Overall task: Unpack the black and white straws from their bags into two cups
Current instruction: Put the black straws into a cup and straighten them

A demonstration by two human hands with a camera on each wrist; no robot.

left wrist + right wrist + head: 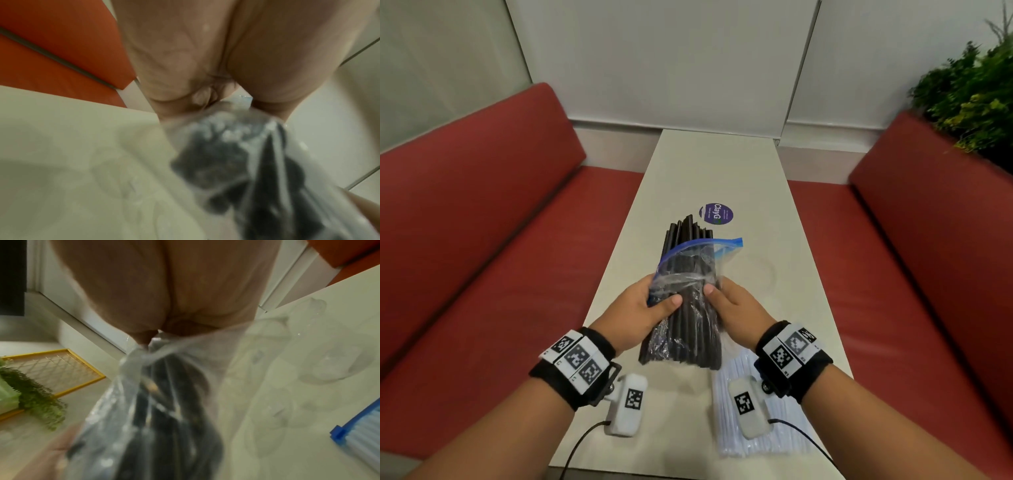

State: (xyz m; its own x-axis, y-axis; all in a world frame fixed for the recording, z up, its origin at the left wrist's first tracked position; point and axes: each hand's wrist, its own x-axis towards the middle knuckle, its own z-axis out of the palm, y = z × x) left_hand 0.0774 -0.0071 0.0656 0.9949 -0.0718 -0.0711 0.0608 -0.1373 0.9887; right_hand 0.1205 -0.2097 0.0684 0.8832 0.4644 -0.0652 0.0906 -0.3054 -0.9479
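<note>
A clear zip bag (690, 274) with a blue zipper strip holds a bundle of black straws (685, 329), and I hold it tilted above the table. The far ends of the black straws poke out of its open mouth. My left hand (654, 296) grips the bag's left side, thumb on top. My right hand (717, 291) pinches the right side. Up close, the left hand (205, 97) and right hand (154, 334) each bunch the plastic. A second bag of white straws (743, 421) lies flat at the near right. Clear plastic cups (333, 363) are on the table beyond it.
The narrow pale table (709, 164) runs away from me between two red benches (482, 240). A round purple sticker (715, 213) sits on the tabletop past the bag. A green plant (976, 96) stands behind the right bench. Cables trail from both wrist cameras.
</note>
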